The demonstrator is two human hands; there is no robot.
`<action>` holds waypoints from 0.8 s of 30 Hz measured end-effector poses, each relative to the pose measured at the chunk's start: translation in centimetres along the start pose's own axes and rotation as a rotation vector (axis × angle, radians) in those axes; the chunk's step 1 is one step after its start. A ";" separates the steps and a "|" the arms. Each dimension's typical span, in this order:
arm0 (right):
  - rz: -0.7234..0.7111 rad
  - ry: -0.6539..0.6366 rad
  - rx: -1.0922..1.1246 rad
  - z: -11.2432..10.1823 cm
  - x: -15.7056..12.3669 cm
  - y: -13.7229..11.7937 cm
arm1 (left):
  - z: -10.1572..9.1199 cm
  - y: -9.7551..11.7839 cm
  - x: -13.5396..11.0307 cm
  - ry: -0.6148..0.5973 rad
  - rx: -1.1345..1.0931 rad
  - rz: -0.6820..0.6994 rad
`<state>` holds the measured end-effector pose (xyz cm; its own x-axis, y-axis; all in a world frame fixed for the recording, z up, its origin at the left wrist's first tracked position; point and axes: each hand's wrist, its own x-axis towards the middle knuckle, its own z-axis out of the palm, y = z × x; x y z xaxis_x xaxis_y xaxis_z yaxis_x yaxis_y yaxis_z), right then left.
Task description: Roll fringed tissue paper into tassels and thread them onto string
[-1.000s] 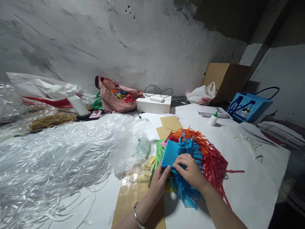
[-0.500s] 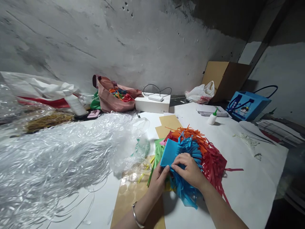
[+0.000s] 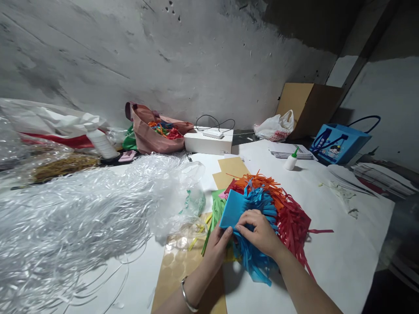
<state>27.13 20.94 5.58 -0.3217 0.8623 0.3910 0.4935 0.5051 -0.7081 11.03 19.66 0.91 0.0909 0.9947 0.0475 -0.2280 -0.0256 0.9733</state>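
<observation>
Both my hands hold a stack of blue fringed paper (image 3: pixel 240 209) low in the middle of the white-covered table (image 3: pixel 343 257). My left hand (image 3: pixel 218 247), a bracelet on its wrist, pinches the stack's uncut near edge from below. My right hand (image 3: pixel 262 233) lies curled over the blue fringe and presses down on it. Red fringed paper (image 3: pixel 293 224) and orange fringed paper (image 3: pixel 262 181) lie under and behind the blue stack. Green strips (image 3: pixel 218 209) stick out at its left.
A big heap of clear plastic strips (image 3: pixel 75 222) fills the left. A tan sheet (image 3: pixel 183 274) lies under my left arm. At the back stand a pink bag (image 3: pixel 152 131), a white box (image 3: pixel 209 141), a small glue bottle (image 3: pixel 290 161), a cardboard box (image 3: pixel 307 107) and a blue bag (image 3: pixel 340 141).
Hardly anything has moved; both hands stay on the blue paper, and the view has shifted a little.
</observation>
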 end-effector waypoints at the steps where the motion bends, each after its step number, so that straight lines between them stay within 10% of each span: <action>1: 0.002 0.001 0.000 0.0 0.0 0.0 | 0.0 0.0 0.0 0.001 -0.001 -0.002; 24: 0.019 0.041 0.057 0.1 -0.1 0.0 | 0.0 -0.7 0.1 -0.004 -0.001 -0.001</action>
<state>27.13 20.82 5.50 -0.2789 0.8729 0.4004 0.4520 0.4872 -0.7472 11.19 19.77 0.24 0.0948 0.9944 0.0475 -0.2286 -0.0247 0.9732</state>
